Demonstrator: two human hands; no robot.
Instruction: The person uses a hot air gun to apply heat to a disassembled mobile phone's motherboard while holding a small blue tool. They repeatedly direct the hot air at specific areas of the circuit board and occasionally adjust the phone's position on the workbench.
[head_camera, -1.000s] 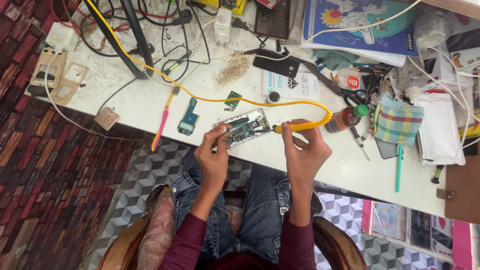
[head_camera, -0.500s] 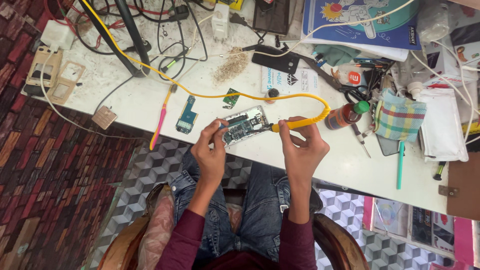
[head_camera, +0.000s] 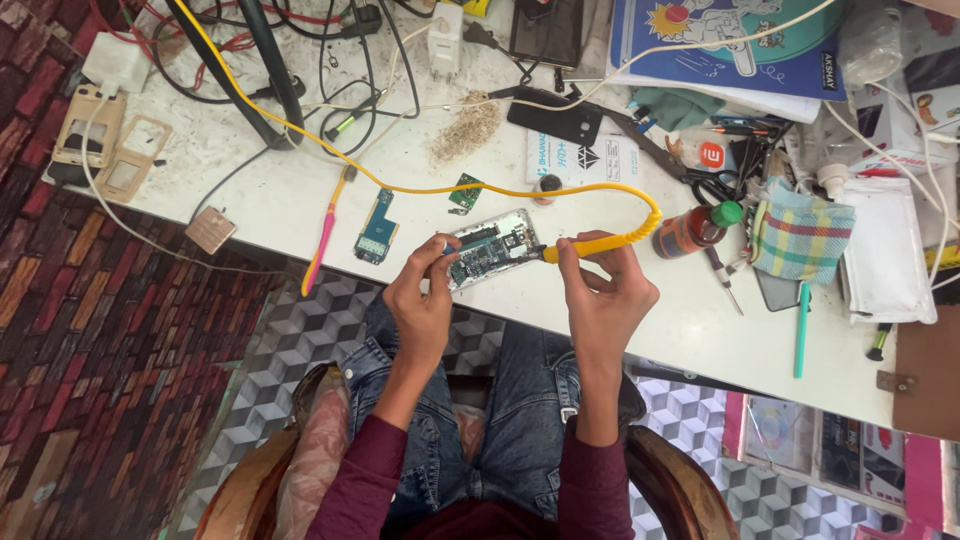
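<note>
My left hand (head_camera: 425, 300) has its fingers closed on the end of an opened phone (head_camera: 490, 249), its green board bare, held at the bench's (head_camera: 690, 330) near edge. My right hand (head_camera: 605, 295) grips a yellow soldering iron (head_camera: 595, 244), tip against the phone. A capped brown bottle (head_camera: 690, 230) stands just beside. The white bench is cluttered with cables; below lie patterned tiles.

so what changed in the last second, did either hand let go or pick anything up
Nothing was let go or picked up. The left hand still grips the opened phone at the table edge, and the right hand still holds the yellow soldering iron with its tip at the phone's end. Both hands barely shifted; the apparent drift looks like the head camera moving. The small blue circuit board stayed put.
</note>
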